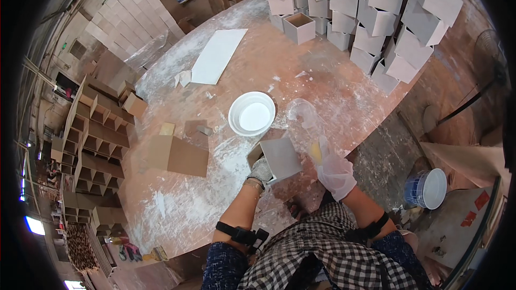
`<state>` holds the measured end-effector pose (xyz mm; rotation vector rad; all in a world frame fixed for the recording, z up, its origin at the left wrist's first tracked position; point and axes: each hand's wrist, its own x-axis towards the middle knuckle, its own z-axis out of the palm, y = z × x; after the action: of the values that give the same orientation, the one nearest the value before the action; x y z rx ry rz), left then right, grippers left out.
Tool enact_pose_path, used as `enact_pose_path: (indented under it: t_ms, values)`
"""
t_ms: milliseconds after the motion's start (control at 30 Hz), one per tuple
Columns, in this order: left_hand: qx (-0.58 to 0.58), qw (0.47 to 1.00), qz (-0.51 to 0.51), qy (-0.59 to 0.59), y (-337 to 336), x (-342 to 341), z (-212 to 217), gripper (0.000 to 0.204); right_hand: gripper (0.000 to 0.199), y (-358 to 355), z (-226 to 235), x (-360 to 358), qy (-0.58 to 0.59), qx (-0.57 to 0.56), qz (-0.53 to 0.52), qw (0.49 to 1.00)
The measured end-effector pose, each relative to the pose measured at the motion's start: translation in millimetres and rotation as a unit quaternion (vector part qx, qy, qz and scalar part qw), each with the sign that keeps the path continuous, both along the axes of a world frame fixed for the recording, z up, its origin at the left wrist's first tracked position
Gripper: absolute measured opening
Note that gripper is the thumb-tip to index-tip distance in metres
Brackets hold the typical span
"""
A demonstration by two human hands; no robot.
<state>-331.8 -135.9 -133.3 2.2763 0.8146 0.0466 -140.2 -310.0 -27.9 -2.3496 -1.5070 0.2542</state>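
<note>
Head view: a grey box [286,158] is held by the left hand [260,172], in front of the person and between the two hands. Its open mouth is turned to the left, and the fingers of that hand, covered by a grey glove, are hooked into it, so that the near wall is gripped. Whether the box is rested on the table [333,86] or lifted off it cannot be told.

The right hand [337,178] is covered by a loose, see-through plastic glove and is placed just beside the box, to its right, apart from it. A yellow pad [316,153] is seen at its fingertips; how tightly it is pinched cannot be told, as the fingers are veiled by the plastic.

Just beyond the box, a white bowl [234,114] is set on the table. To the left, a brown box [187,156] is laid, well apart from both hands. Farther off, a white sheet [220,56] is spread, and pale boxes are stacked [344,2] at the far right.
</note>
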Motion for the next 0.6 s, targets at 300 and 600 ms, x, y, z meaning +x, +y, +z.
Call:
enact_pose_path:
  t_ms: [300, 600]
  values:
    - [0.057, 0.979, -0.065, 0.186, -2.1, 40.0, 27.2, 0.045, 0.062, 17.1, 42.4, -23.6, -0.025, -0.048, 0.058, 0.997]
    - [-0.001, 0.993, -0.009, 0.12, 0.4, 34.5, 1.0, 0.047, 0.054, 15.2, 46.0, -60.6, -0.12, 0.024, 0.094, 0.988]
